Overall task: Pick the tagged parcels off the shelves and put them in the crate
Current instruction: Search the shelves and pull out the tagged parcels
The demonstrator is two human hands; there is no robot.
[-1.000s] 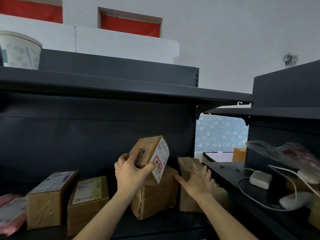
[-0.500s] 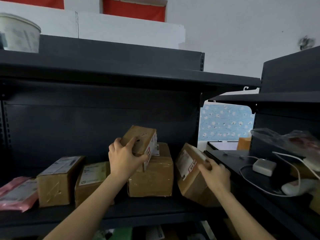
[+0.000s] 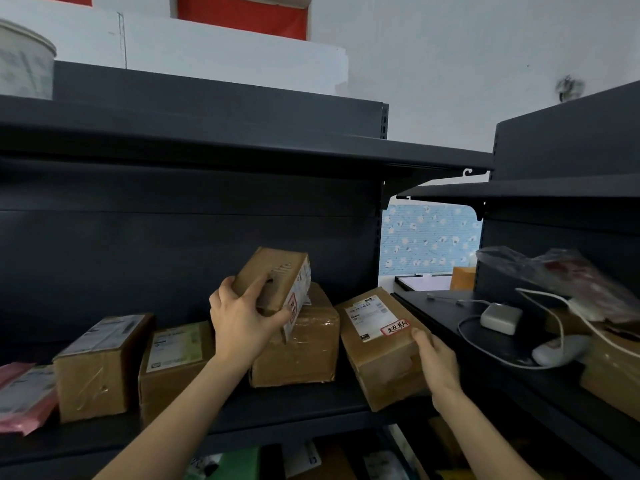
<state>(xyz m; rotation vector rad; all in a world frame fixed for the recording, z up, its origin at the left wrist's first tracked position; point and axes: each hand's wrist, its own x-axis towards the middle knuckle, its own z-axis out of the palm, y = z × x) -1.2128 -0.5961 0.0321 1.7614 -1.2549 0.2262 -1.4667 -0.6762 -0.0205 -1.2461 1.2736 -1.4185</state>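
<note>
On the far left of the shelf (image 3: pixel 311 407) lies one pink bag (image 3: pixel 24 396), then two labelled boxes (image 3: pixel 100 365), untouched. Our left hand (image 3: pixel 242 327) has lowered the small parcel (image 3: pixel 277 282), fingers clamped on it, above the plain box (image 3: pixel 301 351). Our right hand (image 3: pixel 436 362) has tipped the right parcel (image 3: pixel 377 341) forward, fingers closed on its corner, so its red tag (image 3: pixel 394 328) now shows. We count five boxes; two seem tagged, so both can go to the crate, which is not in view.
</note>
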